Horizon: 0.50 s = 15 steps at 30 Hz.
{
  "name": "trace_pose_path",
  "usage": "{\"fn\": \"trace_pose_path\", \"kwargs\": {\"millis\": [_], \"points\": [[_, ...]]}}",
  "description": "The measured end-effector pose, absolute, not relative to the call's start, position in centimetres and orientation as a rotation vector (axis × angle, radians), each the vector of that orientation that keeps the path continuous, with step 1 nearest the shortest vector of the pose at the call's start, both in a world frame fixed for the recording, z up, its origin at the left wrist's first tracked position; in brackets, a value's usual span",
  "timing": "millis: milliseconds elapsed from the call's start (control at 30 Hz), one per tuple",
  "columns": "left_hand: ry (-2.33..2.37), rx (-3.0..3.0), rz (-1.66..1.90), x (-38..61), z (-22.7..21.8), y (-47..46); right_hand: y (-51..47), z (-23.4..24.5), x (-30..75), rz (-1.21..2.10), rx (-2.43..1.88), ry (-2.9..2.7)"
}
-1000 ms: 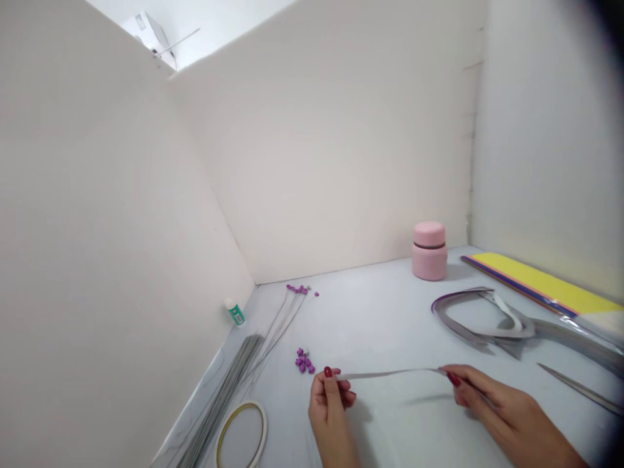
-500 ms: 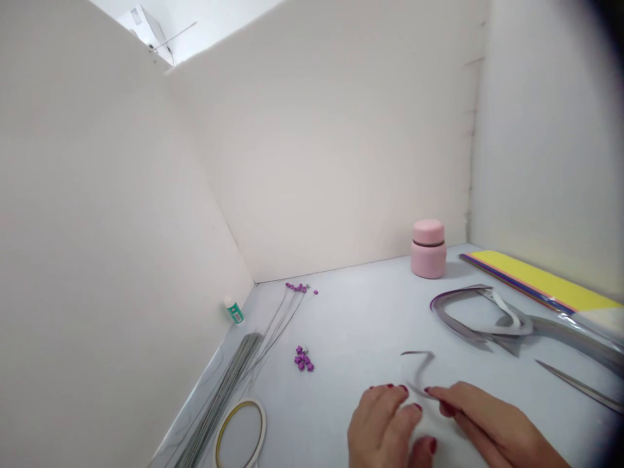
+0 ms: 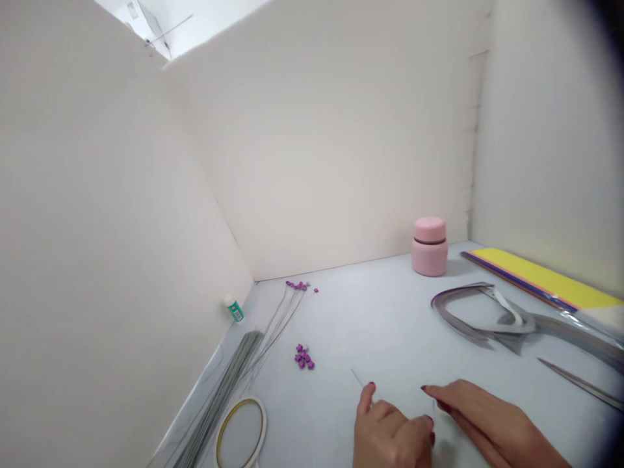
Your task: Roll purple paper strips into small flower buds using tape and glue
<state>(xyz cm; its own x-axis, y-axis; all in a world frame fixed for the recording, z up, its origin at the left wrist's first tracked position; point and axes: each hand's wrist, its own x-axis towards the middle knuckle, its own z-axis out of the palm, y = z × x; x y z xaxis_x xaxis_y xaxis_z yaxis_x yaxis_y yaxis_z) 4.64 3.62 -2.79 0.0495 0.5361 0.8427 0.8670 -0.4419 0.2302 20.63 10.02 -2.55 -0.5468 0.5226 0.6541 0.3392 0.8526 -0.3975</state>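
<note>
My left hand (image 3: 390,432) and my right hand (image 3: 480,426) are close together at the bottom edge of the table (image 3: 390,318), fingers curled and pinched around a thin grey paper strip (image 3: 358,377). Only one end of the strip pokes out past my left index finger; the rest is hidden between the fingers. Both hands have dark red nails. A small pile of purple paper stars (image 3: 303,358) lies to the left of my left hand.
A pink jar (image 3: 429,246) stands at the back wall. A looped bundle of grey strips (image 3: 487,318) and a yellow paper pack (image 3: 541,279) lie right. Thin wires (image 3: 234,383), a tape roll (image 3: 241,432), a small green-labelled bottle (image 3: 234,309) and star-tipped wires (image 3: 297,286) lie left.
A second ago the strip was stretched straight between my two hands. My left hand has moved right to meet the right hand, and the strip is now folded up between the fingers.
</note>
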Motion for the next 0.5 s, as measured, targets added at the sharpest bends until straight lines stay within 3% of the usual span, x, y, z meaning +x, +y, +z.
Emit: {"fn": "trace_pose_path", "kwargs": {"millis": [300, 500], "points": [[-1.394, -2.100, -1.185, 4.3, -2.5, 3.1, 10.2, -0.8, 20.4, 0.017, -0.795, -2.181], [-1.430, -2.105, -1.147, 4.5, -2.9, 3.0, 10.4, -0.2, 20.4, 0.098, -0.850, -2.097]]}}
